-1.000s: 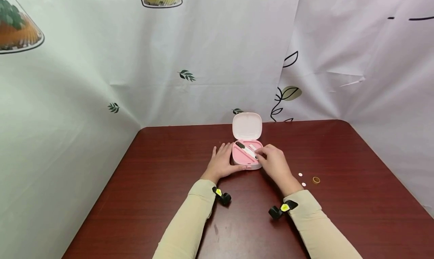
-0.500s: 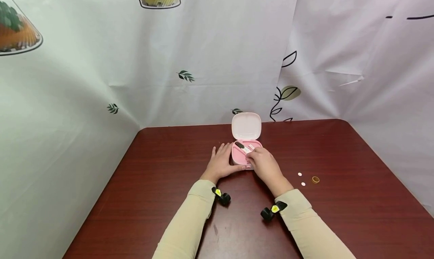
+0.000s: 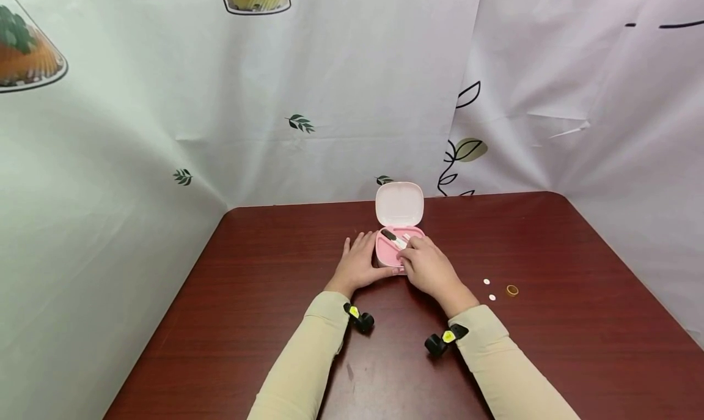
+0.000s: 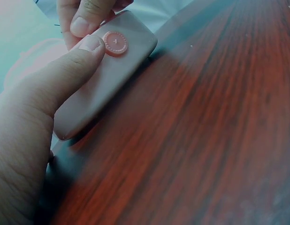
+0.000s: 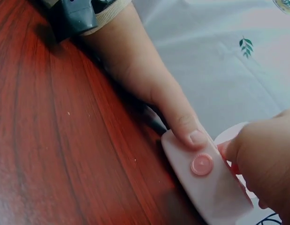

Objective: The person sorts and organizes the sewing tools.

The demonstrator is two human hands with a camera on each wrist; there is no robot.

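Observation:
A small pink-and-white case (image 3: 387, 256) stands on the table with its white lid (image 3: 399, 204) raised. My left hand (image 3: 359, 267) steadies its left side, fingers spread and straight there. The left thumb (image 4: 79, 61) lies along the front wall beside a round pink button (image 4: 116, 43). In the tray lies a slim white tool (image 3: 394, 239) with a dark end, its lower part hidden. My right hand (image 3: 431, 270) reaches over the tray's front right, fingers bent down into it. I cannot tell whether those fingertips hold anything.
Two small white discs, a farther one (image 3: 486, 281) and a nearer one (image 3: 492, 297), lie on the table right of the case. Beside them is a gold-coloured ring (image 3: 512, 290). White printed cloth (image 3: 341, 102) hangs behind the dark red table (image 3: 264, 310).
My right hand has shifted left and slightly toward me, from the tray's right edge to over its front part, covering the tool's lower end. The left hand stays put.

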